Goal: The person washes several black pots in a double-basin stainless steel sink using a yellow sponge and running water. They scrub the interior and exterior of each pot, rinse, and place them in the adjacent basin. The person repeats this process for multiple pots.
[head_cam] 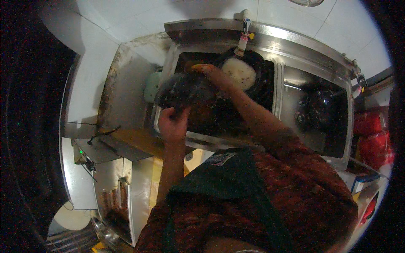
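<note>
My left hand (173,123) grips the near edge of a dark, blurred round pan-like vessel (186,90) over the left basin of a stainless steel sink (278,91). At the vessel's far side is my right hand (205,70), with something yellowish-orange (197,67) under its fingers, perhaps a sponge. What exactly the right hand holds is too blurred to tell. Behind my right wrist, under the faucet (243,38), a dark round vessel holds cloudy, foamy liquid (239,74).
Dark shiny items (316,106) lie in the right basin. A pale green container (153,87) stands left of the sink. Nearer on the left is a metal cabinet (114,151) with a cable on top. Red bags or packages (375,139) sit at the far right.
</note>
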Available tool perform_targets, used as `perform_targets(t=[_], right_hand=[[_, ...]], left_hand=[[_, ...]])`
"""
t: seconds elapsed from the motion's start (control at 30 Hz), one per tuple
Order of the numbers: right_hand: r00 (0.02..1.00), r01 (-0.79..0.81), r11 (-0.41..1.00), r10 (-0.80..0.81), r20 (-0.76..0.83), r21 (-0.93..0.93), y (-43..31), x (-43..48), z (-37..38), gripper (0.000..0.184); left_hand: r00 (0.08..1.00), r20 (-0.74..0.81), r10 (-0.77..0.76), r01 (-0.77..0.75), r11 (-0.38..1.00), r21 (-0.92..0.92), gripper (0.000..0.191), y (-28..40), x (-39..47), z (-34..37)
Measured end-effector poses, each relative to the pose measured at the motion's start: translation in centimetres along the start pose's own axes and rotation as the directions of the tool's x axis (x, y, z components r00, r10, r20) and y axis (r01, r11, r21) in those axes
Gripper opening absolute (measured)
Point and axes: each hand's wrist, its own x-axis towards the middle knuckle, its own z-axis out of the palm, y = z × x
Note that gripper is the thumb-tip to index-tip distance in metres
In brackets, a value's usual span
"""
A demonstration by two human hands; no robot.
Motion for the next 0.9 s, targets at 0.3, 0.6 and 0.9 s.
perform_targets(t=[0.3, 0.6, 0.9], right_hand=[[0.827, 0.364, 0.619, -0.558, -0.064, -0.696, -4.4, -1.2, 7.2, 0.037], [0.958, 0.209, 0.729, -0.020, 0.286, -0.651, -6.4, 7.7, 2.1, 0.042], [0.965, 0.215, 0.961, -0.237, -0.114, -0.174, -10.4, -7.0, 8.4, 0.041]], left_hand=[[0.973, 0.153, 0.173, -0.222, 0.886, 0.408, 0.022, 3.5, -2.2, 1.4], [0.884, 0.466, 0.020, 0.184, 0.903, -0.388, 0.023, 3.0, -0.2, -0.7], [0.978, 0.190, -0.085, 0.082, 0.996, 0.024, 0.039, 4.5, -1.4, -0.3]])
